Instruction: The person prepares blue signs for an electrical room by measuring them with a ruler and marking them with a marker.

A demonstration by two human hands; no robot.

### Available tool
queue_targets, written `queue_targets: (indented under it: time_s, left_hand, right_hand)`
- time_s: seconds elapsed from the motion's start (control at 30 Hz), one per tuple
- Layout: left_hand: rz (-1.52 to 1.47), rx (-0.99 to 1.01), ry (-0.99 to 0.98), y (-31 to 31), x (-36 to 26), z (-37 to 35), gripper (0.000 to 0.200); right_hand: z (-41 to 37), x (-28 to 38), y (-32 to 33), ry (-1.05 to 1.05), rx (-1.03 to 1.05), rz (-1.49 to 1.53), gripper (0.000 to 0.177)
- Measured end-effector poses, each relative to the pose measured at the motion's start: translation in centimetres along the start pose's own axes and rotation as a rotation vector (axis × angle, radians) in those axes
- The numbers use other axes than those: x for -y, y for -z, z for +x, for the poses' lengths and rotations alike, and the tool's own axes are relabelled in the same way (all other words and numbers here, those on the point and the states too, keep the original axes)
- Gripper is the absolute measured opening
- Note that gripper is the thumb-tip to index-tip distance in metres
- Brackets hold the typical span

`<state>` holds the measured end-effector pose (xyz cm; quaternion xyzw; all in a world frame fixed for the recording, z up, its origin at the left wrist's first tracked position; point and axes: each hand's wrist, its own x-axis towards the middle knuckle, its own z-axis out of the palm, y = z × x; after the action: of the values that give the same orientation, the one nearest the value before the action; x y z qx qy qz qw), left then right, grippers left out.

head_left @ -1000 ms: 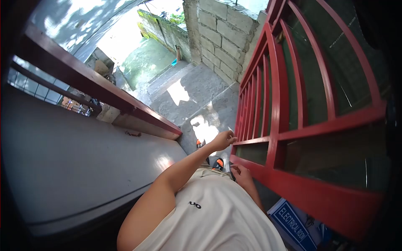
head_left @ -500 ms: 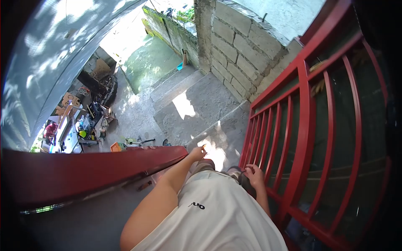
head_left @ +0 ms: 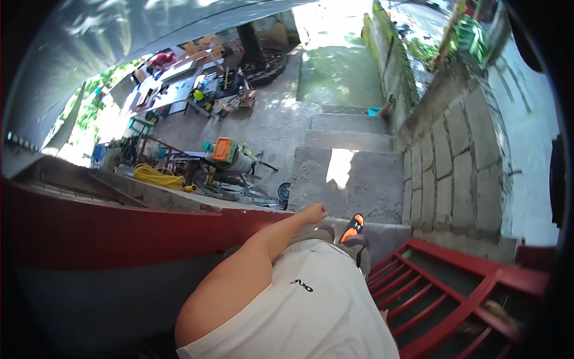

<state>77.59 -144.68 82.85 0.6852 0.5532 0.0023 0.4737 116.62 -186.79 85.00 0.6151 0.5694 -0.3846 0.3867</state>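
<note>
My left hand (head_left: 315, 213) hangs in front of me over the concrete steps (head_left: 371, 170). Its fingers are curled closed and no object shows in them. Close by on the left runs the red-topped wall (head_left: 155, 236), apart from the hand. Of my right hand (head_left: 384, 314) only a sliver shows at my side, beside the bars of the red metal gate (head_left: 445, 299); the shirt hides its fingers. Below, one foot in a black and orange sandal (head_left: 353, 228) is on the stairs.
A block wall (head_left: 445, 167) borders the steps on the right. Down on the left are an orange container (head_left: 223, 149), a coiled yellow hose or cord (head_left: 158, 177) and a cluttered worktable (head_left: 170, 90). Another person (head_left: 161, 60) is behind that table. A tarp (head_left: 119, 36) hangs overhead.
My view has swung left, bringing more of the yard and worktable into sight. The red gate has shifted to the lower right. My right hand has dropped mostly out of sight.
</note>
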Motion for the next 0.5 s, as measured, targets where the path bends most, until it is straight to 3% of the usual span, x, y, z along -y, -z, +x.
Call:
queue_targets:
  time_s: [0.13, 0.33, 0.43, 0.5]
  left_hand:
    - [-0.118, -0.163, 0.222, 2.4, 2.4, 0.1, 0.029]
    - [-0.127, -0.254, 0.230, 2.3, 2.2, 1.0, 0.025]
    - [-0.225, -0.173, 0.321, 2.7, 0.9, 3.8, 0.028]
    - [-0.145, -0.157, 0.213, 3.2, 0.8, 6.1, 0.026]
  right_hand:
    - [4.7, -6.1, 4.7, 0.088, -0.029, 0.014, 0.030]
    - [9.5, -11.9, 7.4, 0.177, -0.015, 0.111, 0.029]
    - [11.9, -12.4, 9.1, 0.186, -0.015, 0.201, 0.028]
    - [13.4, -12.9, 9.9, 0.187, -0.012, 0.254, 0.028]
